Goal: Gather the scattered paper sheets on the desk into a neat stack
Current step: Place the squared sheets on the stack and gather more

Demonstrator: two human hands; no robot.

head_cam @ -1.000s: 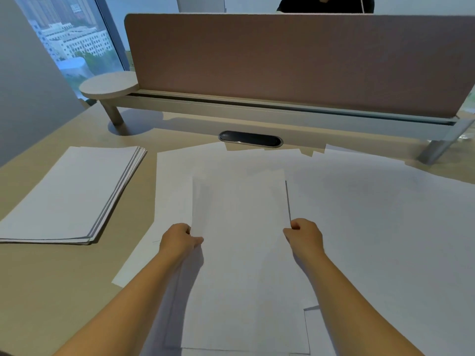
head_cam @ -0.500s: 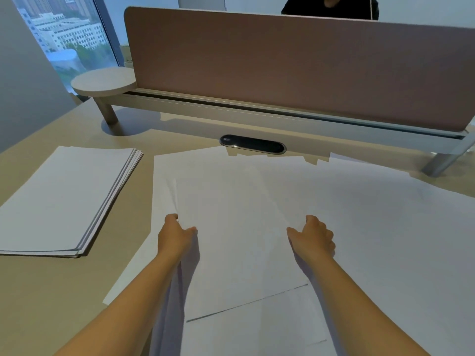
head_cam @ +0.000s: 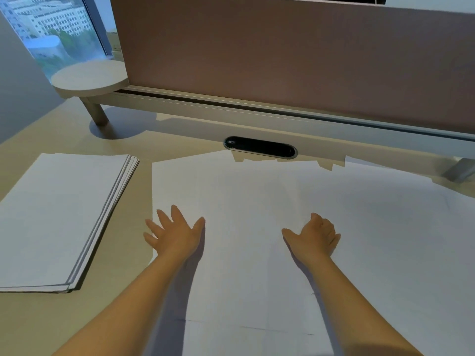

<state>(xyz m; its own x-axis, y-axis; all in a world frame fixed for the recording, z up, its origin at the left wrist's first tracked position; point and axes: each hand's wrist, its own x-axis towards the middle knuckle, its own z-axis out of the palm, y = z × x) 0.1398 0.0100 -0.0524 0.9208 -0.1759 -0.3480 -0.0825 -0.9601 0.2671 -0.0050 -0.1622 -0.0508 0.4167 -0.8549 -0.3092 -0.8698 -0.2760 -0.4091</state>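
Several loose white paper sheets lie overlapping across the middle and right of the beige desk. A gathered stack of white sheets sits at the left, its edges slightly fanned. My left hand lies flat with fingers spread on the left edge of the loose sheets. My right hand rests on the sheets further right, fingers loosely bent, holding nothing.
A brown divider panel on a pale rail closes off the desk's far side, with a black oval cable port under it. A round pale shelf on a post stands at the back left by the window.
Both hands let go of the sheet they held up by its sides; it now lies flat on the others. The left hand spread open, the right hand relaxed.
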